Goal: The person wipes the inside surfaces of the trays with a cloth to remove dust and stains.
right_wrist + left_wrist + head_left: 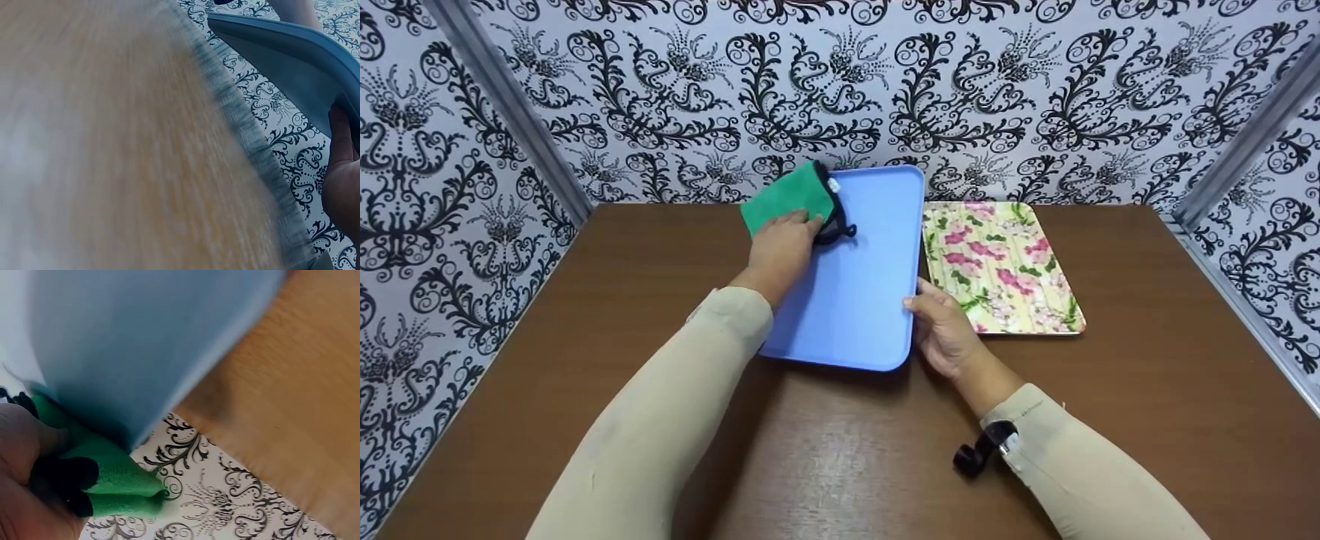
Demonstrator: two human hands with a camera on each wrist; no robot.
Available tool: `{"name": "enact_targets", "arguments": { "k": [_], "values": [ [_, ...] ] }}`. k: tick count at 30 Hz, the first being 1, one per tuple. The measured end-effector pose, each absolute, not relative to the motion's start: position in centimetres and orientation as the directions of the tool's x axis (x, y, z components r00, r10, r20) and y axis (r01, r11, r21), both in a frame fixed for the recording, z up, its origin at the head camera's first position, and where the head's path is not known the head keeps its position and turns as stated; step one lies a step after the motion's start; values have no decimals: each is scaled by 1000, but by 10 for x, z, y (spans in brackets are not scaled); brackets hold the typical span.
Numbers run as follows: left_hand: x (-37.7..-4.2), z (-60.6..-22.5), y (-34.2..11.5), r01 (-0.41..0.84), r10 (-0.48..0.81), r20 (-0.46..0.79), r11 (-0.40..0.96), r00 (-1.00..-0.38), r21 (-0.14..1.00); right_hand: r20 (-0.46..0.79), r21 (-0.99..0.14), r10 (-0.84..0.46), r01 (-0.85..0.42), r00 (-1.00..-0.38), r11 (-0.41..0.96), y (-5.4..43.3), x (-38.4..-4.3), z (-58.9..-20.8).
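A blue tray [862, 300] is lifted off the table and tilted. My right hand [949, 334] grips its right rim, thumb on the upper face and fingers underneath; the right wrist view shows the tray [281, 53] from its edge. My left hand [785, 251] holds a green cloth [791, 196] with black trim and a small black loop against the tray's upper left part. In the left wrist view the green cloth [121, 481] hangs folded past the tray's edge, bunched by the left hand [28, 461].
A floral-patterned tray [997, 270] in yellow and pink lies on the brown wooden table [1147, 390], right of the blue tray. Patterned wall panels [840, 82] stand at the back and both sides. A black wrist camera [979, 454] sits on the right sleeve.
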State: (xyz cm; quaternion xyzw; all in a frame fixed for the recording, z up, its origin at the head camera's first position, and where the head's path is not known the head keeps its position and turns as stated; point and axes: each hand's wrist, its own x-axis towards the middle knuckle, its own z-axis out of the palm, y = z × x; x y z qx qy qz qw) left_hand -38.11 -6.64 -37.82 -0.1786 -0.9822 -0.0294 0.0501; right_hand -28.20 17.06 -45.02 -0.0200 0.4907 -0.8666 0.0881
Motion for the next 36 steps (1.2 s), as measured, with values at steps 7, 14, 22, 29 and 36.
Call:
{"name": "enact_targets", "arguments": {
  "k": [7, 14, 22, 29, 36],
  "values": [
    [-383, -384, -70, 329, 313, 149, 938, -938, 105, -37, -862, -180, 123, -983, -492, 171, -282, -450],
    [-378, -385, -66, 247, 215, 137, 924, -967, 294, -38, -875, -182, 121, -983, -469, 172, -282, -451],
    [-373, -385, -63, 230, 180, 151, 857, -972, 462, -32, -883, -184, 114, -982, -456, 172, -281, -451],
    [-368, -384, -57, 237, 176, 168, 842, -970, 485, -34, -885, -185, 115, -982, -451, 173, -283, -452],
    [-363, -382, -47, 210, 151, 161, 862, -975, 462, -43, -885, -169, 117, -985, -451, 173, -283, -453]
  ]
}}
